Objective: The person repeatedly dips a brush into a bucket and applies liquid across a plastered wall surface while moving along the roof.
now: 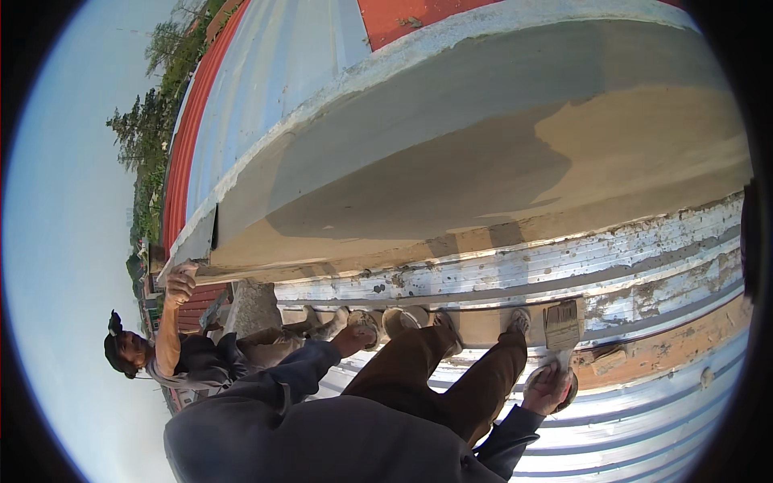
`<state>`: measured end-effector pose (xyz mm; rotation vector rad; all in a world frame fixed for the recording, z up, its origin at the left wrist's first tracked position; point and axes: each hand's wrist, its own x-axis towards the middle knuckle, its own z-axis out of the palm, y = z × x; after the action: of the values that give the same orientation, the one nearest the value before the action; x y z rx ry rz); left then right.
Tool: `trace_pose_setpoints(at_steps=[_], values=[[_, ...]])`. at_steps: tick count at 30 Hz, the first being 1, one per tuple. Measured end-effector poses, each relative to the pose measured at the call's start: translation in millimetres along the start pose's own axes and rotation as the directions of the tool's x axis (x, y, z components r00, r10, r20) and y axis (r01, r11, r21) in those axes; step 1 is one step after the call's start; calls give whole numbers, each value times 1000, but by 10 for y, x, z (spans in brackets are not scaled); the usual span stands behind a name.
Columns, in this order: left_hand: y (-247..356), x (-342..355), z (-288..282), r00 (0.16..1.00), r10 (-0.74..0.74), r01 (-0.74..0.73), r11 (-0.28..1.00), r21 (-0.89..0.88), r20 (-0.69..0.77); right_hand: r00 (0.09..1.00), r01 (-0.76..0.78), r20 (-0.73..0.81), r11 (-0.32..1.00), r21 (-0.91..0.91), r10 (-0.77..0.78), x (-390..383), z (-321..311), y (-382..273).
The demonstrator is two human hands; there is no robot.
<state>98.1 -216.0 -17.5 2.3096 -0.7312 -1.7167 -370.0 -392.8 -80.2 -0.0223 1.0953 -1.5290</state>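
My right hand (550,388) is closed around the handle of a wide flat brush (562,324), its tan bristle end pointing away from me. Behind that hand shows part of a dark round rim, too covered to name. My left hand (352,340) is closed at the edge of a small round greyish thing (366,324), whose kind I cannot make out. Just right of it stands a bucket (405,320), close to my shoes. Beyond my feet rises a plastered wall (451,173), with darker, damp-looking patches over part of its face.
At the left a person in a dark cap (121,346) has one hand (180,282) on the wall's end. Corrugated metal roofing (636,419) spreads below and right. A plank (483,322) lies under my feet. Red and pale roofs (266,88) lie beyond the wall.
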Motion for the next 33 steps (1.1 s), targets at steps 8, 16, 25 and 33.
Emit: trace_pose_setpoints(at_steps=[8,16,25,33], values=[[-112,84,-270,995,-22,27,999,43,-95,712,224,697,911,-348,91,-548,2270,722],[-723,-261,-218,972,-189,178,980,-92,-137,400,641,915,730,-237,-55,-690,2950,991],[-1067,-425,-390,954,-266,251,961,-118,-140,431,788,852,584,-194,-298,-1331,2731,1194],[-1130,-442,-508,967,-208,183,968,-170,-145,229,723,954,690,-35,-192,-1907,2804,1736]])
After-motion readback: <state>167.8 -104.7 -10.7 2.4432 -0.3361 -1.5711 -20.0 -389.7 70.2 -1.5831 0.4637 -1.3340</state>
